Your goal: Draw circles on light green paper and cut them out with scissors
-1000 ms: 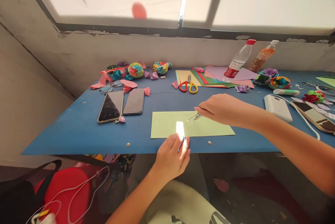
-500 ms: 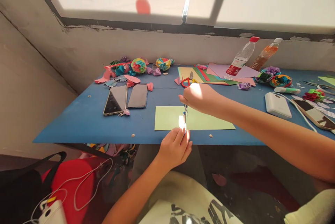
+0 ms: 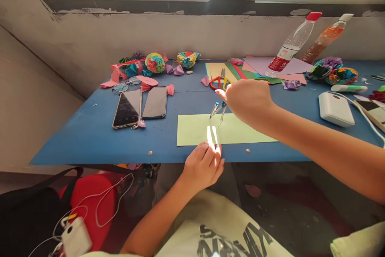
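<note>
Holding compass (image 3: pixel 218 109) over green paper (image 3: pixel 240 130); bottle label (image 3: pixel 279 63) unreadable.

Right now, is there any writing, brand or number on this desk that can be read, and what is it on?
Nothing here reads clearly.
Red label on the clear bottle: has white print, too small and blurred to read.
Shirt at the bottom edge: large dark letters, cut off and seen at a slant, not readable as a word.
Orange bottle, two phones, white power bank and green sheet: no text visible.
</note>
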`<state>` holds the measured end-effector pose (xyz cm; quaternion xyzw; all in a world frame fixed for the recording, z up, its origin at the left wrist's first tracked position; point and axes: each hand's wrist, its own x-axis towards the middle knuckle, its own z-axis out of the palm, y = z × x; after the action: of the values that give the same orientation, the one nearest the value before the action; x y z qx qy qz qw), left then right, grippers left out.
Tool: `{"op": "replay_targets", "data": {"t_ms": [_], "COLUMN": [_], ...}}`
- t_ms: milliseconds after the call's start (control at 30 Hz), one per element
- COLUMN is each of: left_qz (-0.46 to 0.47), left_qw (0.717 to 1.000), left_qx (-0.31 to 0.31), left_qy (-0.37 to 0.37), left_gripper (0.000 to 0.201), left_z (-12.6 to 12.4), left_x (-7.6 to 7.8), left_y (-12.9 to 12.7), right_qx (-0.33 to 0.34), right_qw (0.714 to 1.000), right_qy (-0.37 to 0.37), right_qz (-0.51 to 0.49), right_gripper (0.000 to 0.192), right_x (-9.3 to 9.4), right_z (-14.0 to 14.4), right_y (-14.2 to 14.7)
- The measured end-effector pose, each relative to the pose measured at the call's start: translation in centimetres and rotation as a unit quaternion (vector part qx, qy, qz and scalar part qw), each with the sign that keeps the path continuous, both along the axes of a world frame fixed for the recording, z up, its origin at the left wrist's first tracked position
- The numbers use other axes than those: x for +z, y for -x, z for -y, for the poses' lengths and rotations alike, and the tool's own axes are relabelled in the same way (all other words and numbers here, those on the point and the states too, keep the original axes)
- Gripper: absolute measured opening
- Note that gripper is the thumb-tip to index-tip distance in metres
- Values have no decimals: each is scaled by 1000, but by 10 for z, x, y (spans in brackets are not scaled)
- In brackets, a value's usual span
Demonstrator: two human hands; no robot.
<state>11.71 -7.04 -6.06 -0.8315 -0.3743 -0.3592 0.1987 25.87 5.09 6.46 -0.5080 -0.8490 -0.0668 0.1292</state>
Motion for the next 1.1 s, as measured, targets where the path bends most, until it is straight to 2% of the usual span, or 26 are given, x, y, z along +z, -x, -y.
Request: {"op": "replay_targets", "data": {"t_ms": [100,200,400,500,600,733,867,967,1100], "left_qz": [2,6,18,20,21,12,5,14,64], "left_qw": [1000,1000,999,1000,1000,1000,1000,1000,993], "left_qx": [4,0,-8,-1,-4,4,11,18,85], "left_qy": [-8,-8,-25,-23,-18,-18,-14,6,48], "left_gripper": [31,30,31,28,24,25,30,30,26], "left_z": [0,-1,-1,-1,0,0,0,2,8], "left_x": [-1,-2,-3,-3,-3,-1,0,2,12], "left_y": [0,0,0,0,-1,-1,0,-2,-21], "right_qx": [-95,-113,60,79,81,55,18,-9,-28], "right_qw": [994,988,970,964,968,986,998,998,993], "right_qy": [-29,3,136,160,168,122,63,45,42], "right_qz": [35,109,195,197,171,101,19,-35,-103], "right_gripper": [49,48,44,40,44,50,39,31,23], "right_x": [5,17,39,42,44,50,52,49,40], "right_z": [5,13,33,36,34,31,32,34,39], "right_y": [1,10,22,17,6,-20,-59,-87,-105]}}
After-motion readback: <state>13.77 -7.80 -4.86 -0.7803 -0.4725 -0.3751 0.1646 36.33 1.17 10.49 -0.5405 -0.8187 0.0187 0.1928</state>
